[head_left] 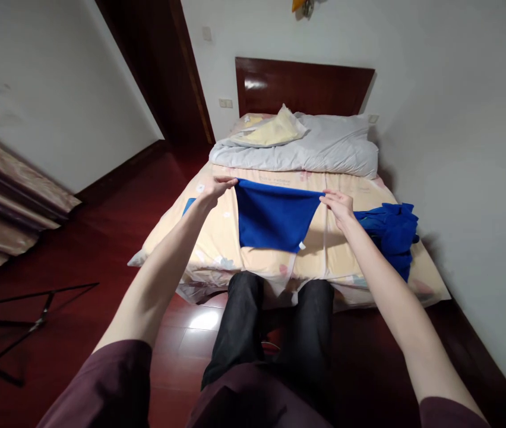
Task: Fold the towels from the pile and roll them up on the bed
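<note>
While the person is sitting or standing at the foot of the bed, knees close to its edge, both arms are reaching forward to the centre of the frame, where a blue cloth (275, 215) is hanging between two hands. The left hand (217, 190) is pinching its upper left corner, and the right hand (341, 206) is pinching its upper right corner, so the fingers of both are closed on fabric. The top edge is running nearly taut, dipping slightly toward the right of the frame, and the right side is slanting inward to the lower corner, where a small white tag (301, 245) is showing. I cannot tell whether the lower hem is brushing the peach printed bedsheet (217, 249) beneath.

From where I am watching, the step in hand is looking like spreading the piece out and squaring it by its corners. The next move, I would judge, is calling for level hands and an even pull, so that the cloth is lying smooth if it is being lowered onto the sheet.

Right of centre, a crumpled heap of blue fabric (393, 232) is lying near the bed's edge; another blue piece (189, 205) is peeking out beyond the left forearm. Farther up, a rumpled grey quilt (297, 157) is resting below the dark wooden headboard (301, 89).
</note>
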Demonstrator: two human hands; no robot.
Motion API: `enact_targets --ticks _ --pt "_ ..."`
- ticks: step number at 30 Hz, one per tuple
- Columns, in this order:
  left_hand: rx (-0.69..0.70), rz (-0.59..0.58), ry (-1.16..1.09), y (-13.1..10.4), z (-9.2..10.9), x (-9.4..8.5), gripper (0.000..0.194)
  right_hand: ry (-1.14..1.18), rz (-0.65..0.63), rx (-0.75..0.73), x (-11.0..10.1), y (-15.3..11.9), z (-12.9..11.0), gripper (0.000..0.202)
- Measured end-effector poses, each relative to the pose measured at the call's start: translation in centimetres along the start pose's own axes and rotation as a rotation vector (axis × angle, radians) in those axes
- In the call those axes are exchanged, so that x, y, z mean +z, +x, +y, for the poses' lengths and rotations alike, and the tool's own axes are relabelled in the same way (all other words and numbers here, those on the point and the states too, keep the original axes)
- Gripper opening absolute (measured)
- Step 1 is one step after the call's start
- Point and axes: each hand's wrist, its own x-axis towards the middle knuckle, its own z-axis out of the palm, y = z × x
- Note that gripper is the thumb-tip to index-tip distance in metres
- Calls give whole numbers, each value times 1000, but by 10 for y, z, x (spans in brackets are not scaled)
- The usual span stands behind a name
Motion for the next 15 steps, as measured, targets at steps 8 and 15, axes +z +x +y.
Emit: enact_targets --ticks 8,15 --pt "261 47 -153 2 -50 -7 54 -20 -21 -261 5 8 50 44" --pt "-181 -39 -40 -105 -196 9 54 -86 -86 18 3 -84 183 50"
